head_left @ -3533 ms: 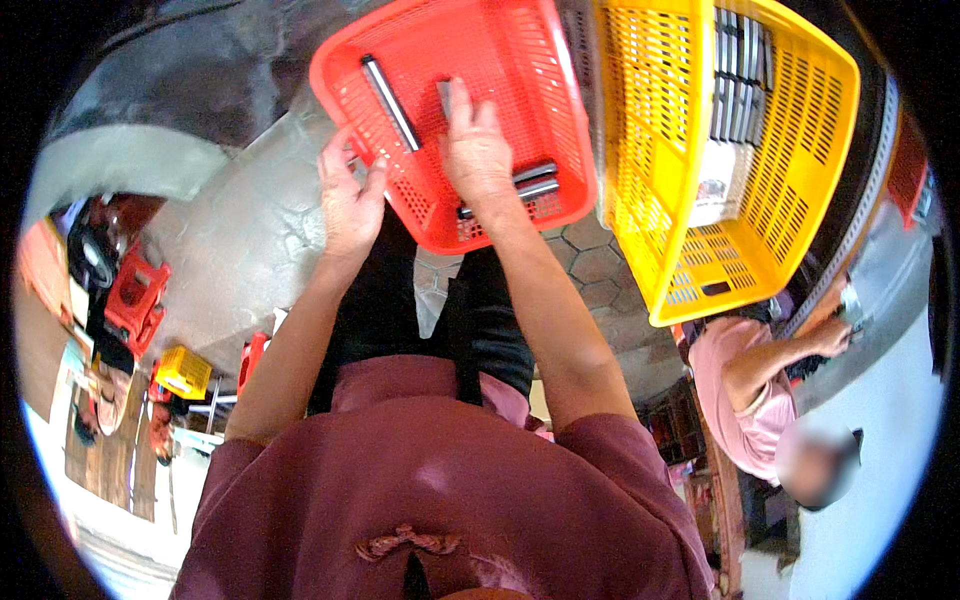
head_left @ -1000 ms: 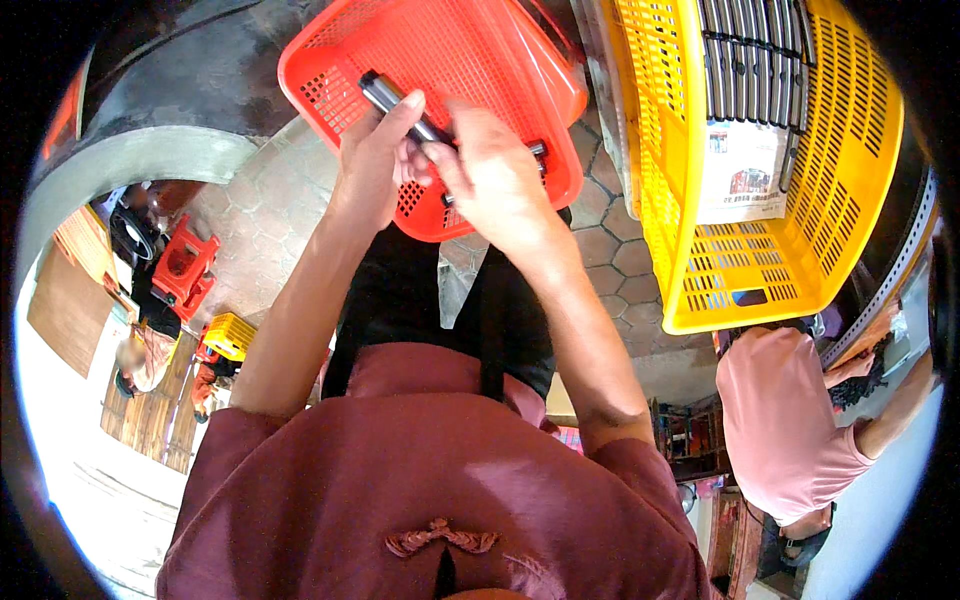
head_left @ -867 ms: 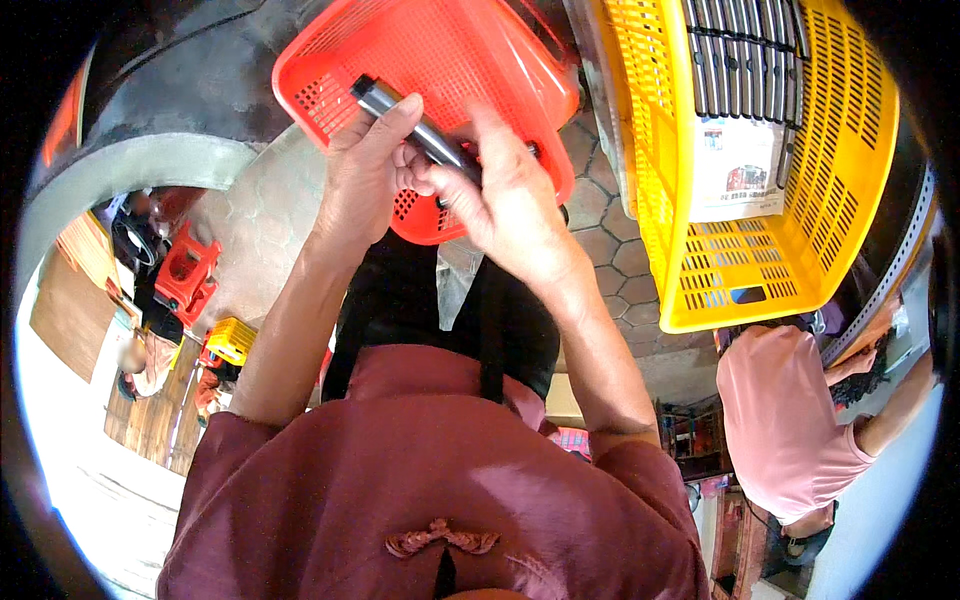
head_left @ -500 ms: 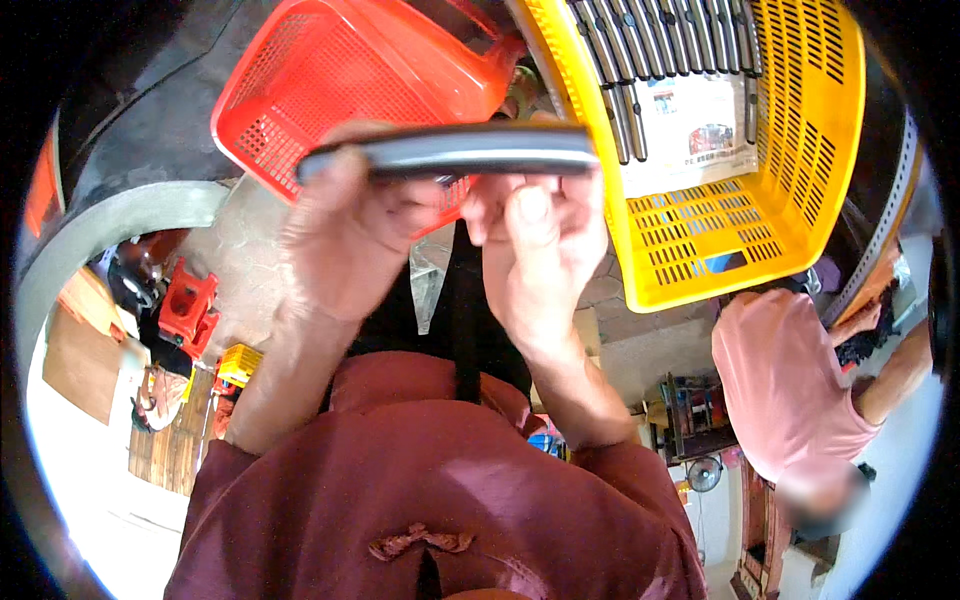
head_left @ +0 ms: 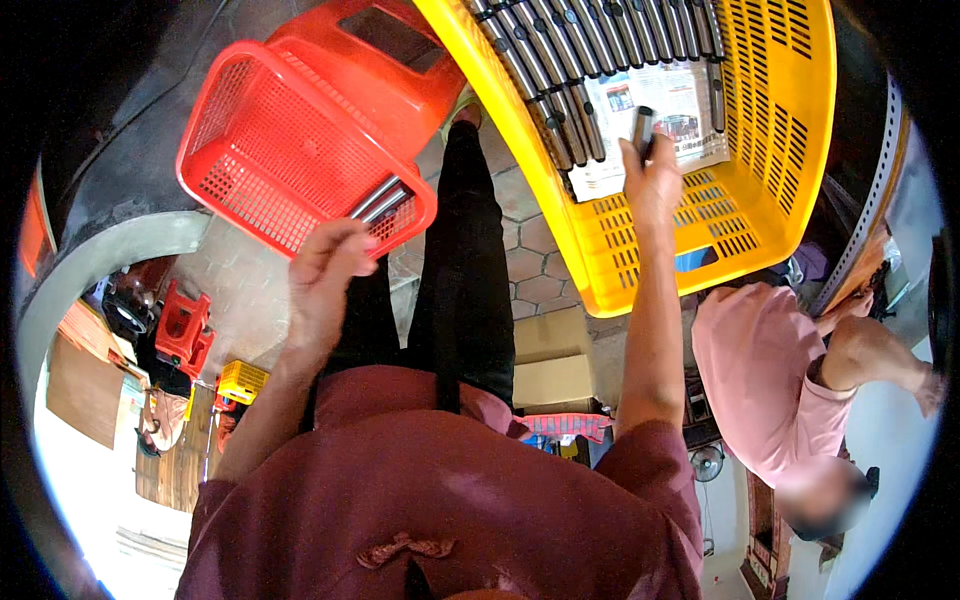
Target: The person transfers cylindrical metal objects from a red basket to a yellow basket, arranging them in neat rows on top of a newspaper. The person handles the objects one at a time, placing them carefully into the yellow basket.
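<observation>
My right hand (head_left: 657, 185) grips a short silvery metal tube (head_left: 643, 130) with a dark end. It holds the tube over the newspaper (head_left: 690, 130) that lines the yellow crate (head_left: 605, 285). Rows of similar tubes (head_left: 565, 45) lie side by side in the crate, and a few lie in a nearer partial row next to the held one. Beside the near rim of the red basket (head_left: 290, 150) is my left hand (head_left: 330, 262), its fingers loosely bent and apart, with nothing visible in them. A few tubes (head_left: 380, 203) rest in that basket's near right corner.
The red basket rests on or against a red plastic stool (head_left: 415, 110). A cardboard box (head_left: 550, 365) stands on the paved floor (head_left: 535, 255) between the crate and my body. To the right sits a person in a pink shirt (head_left: 745, 370). Far left are a small red stool and yellow crate.
The tube that both hands held in front of me is now in my right hand, inside the yellow crate. My left hand has let go and moved down beside the red basket.
</observation>
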`<state>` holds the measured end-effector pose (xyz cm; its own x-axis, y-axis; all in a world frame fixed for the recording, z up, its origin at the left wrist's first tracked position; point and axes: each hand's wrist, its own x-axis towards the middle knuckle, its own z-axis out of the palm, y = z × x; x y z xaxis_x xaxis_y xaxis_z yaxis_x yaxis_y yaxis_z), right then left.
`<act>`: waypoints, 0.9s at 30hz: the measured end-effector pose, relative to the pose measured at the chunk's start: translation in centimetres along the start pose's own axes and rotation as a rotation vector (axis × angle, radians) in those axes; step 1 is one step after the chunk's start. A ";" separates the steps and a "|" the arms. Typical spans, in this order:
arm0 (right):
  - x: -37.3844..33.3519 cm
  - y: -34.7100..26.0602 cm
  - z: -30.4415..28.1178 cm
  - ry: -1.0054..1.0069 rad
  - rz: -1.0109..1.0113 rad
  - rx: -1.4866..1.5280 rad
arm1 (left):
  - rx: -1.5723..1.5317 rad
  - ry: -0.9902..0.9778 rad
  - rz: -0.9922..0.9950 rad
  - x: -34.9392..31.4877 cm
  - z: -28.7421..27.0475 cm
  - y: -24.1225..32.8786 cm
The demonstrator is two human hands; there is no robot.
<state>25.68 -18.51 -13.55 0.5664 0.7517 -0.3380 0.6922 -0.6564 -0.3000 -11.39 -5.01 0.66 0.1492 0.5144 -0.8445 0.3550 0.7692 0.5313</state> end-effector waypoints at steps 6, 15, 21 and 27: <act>3.0 4.1 6.8 -0.271 0.013 -0.190 | 0.103 0.224 0.093 1.0 -5.9 -2.8; 4.2 2.4 8.8 -0.260 -0.080 -0.148 | 0.061 0.380 0.082 2.1 -8.9 -5.2; 4.2 2.1 9.4 -0.222 -0.066 -0.124 | 0.294 0.625 0.259 3.1 -12.6 -8.1; 2.8 2.2 8.2 -0.133 -0.101 -0.065 | 0.136 0.650 0.025 4.3 -13.8 -9.1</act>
<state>25.12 -18.39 -22.48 0.4313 0.7958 -0.4249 0.7724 -0.5691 -0.2818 -26.72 -4.58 -6.93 -0.4135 0.6880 -0.5964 0.4783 0.7215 0.5006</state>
